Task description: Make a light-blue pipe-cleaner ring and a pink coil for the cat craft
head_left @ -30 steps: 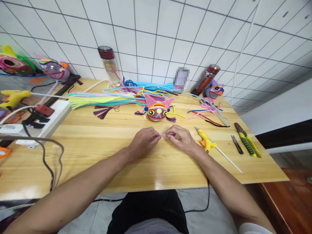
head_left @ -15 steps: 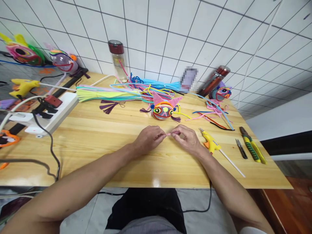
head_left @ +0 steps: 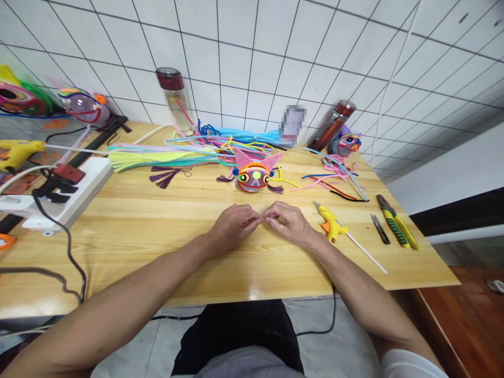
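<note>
My left hand [head_left: 235, 224] and my right hand [head_left: 289, 222] meet over the wooden table [head_left: 205, 278], fingertips almost touching. Both pinch a short pink pipe cleaner [head_left: 263, 218], mostly covered by the fingers. Just beyond them sits a decorated animal head [head_left: 254, 178] with pink pointed ears, round eyes and purple tassels at its sides. Right of my right hand lies a yellow glue gun [head_left: 334, 223] with a white glue stick in its back.
Bundled pipe cleaners [head_left: 165, 156] and a purple tassel [head_left: 167, 177] lie behind on the left. Thread snips [head_left: 380, 229] and pliers [head_left: 397, 222] rest at right. Two bottles, a glass one [head_left: 175, 100] and a reddish one [head_left: 334, 123], stand by the wall. A power strip [head_left: 74, 197] with cables occupies the left.
My hands have drawn slightly closer together, and less of the pink pipe cleaner shows between them. The view has turned a little to the right.
</note>
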{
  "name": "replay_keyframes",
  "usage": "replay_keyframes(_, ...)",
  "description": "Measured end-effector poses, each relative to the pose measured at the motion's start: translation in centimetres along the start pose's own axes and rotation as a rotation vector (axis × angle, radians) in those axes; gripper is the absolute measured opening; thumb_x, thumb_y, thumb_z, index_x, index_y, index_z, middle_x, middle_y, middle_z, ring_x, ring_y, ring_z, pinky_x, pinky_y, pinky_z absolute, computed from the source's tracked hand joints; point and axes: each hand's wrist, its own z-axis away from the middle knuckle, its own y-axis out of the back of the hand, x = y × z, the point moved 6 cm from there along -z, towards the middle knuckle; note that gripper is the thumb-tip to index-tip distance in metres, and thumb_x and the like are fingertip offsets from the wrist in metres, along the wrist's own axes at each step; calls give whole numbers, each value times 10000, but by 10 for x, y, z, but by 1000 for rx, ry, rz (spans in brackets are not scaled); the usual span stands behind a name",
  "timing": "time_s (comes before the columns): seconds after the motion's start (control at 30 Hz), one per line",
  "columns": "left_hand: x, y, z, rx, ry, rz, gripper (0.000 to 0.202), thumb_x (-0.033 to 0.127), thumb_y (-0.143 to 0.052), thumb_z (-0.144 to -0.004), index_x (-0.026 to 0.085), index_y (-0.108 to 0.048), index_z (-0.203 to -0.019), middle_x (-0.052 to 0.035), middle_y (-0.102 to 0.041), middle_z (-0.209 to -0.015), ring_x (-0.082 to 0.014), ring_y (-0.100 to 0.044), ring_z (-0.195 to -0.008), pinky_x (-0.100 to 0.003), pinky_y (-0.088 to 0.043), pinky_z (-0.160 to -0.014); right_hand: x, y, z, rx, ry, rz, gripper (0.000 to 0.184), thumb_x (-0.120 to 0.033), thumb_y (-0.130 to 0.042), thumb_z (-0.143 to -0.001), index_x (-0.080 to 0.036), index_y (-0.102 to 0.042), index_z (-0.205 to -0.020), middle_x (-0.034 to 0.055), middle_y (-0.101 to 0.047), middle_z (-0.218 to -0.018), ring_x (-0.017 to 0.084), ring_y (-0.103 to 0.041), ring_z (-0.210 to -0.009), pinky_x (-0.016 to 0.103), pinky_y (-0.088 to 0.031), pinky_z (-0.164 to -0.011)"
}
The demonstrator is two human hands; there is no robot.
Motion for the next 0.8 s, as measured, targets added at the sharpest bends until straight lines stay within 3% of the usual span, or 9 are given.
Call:
replay_keyframes(0.33, -4, 0, 1, 35, 0, 27, 211, 255, -588, -1015, 188, -722, -867, -12, -664, -753, -137, -606, -713, -278, -445, -720, 5, 8, 0, 58, 7, 13, 58, -208, -598, -1010, -219, -641, -974, 24, -696, -873, 133, -645, -741, 260, -520, -678)
replay_keyframes(0.8, -2, 2, 1, 48, -46, 34, 211, 258, -564, -1032, 185, -757, -989, -39, -693, -814, -148, -645, -772, -278, -484, -755, 8, 4, 1, 19, 70, 41, 127, -160, -525, -1041, -220, -629, -999, 37, -686, -907, 146, -646, -832, 265, -504, -738)
